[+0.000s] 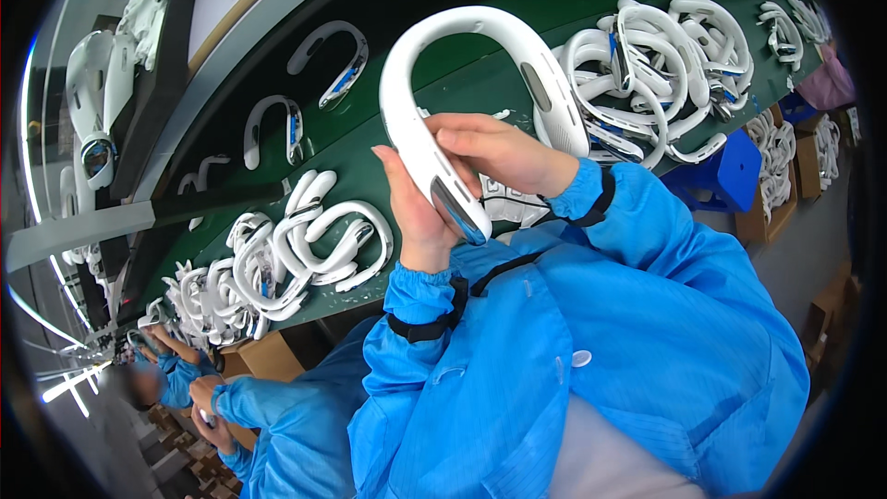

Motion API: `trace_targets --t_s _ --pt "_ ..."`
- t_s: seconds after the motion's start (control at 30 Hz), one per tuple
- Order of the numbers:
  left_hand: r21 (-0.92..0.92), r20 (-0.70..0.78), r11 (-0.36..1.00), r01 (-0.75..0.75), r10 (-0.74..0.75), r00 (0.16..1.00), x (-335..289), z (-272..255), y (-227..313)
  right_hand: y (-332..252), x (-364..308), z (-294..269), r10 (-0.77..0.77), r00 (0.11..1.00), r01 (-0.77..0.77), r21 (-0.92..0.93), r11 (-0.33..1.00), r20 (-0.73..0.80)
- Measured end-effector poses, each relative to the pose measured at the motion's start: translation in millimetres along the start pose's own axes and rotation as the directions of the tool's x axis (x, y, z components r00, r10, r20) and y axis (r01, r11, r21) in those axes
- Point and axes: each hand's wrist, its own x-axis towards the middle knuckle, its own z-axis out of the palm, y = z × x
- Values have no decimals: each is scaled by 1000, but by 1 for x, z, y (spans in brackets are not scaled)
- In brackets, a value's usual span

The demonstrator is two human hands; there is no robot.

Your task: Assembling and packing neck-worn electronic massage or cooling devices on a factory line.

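A white U-shaped neck fan (480, 23) is held up in front of my body, its curve pointing away from me. Around the lower end of its left arm, near a dark glossy panel, my left hand (418, 217) is closed. My right hand (504, 152) grips the same arm from the other side, fingers wrapped over the inner edge. The fan's other arm, with a grey oval button and slots, hangs free to the right. Parts of the fingers are hidden behind the fan.
Piles of white neck fans lie on the green bench (462, 83), one heap (656, 74) at right, another (286, 249) at left. Single fans sit along the far side. A blue stool (725, 171) and cardboard boxes (771, 208) stand at right. A co-worker in blue (286, 425) sits at left.
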Motion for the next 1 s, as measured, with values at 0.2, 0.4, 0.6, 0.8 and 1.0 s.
trace_targets --t_s 0.2,0.4,0.6,0.8,1.0 --pt "-57 -2 997 48 -48 999 -1 1 -5 -3 -6 0 57 998 -51 -188 981 24" --pt "150 -216 982 118 -83 973 -10 25 6 -22 -14 16 156 987 -132 -374 918 34" --pt "234 -133 948 217 -190 973 -3 13 20 -7 -7 2 89 994 -69 -280 957 56" --pt "508 56 859 -66 44 997 -13 18 51 -15 -7 11 -157 980 163 -42 986 119" --pt "900 -100 436 18 168 981 -41 40 79 -14 -10 26 -256 964 259 -43 965 69"
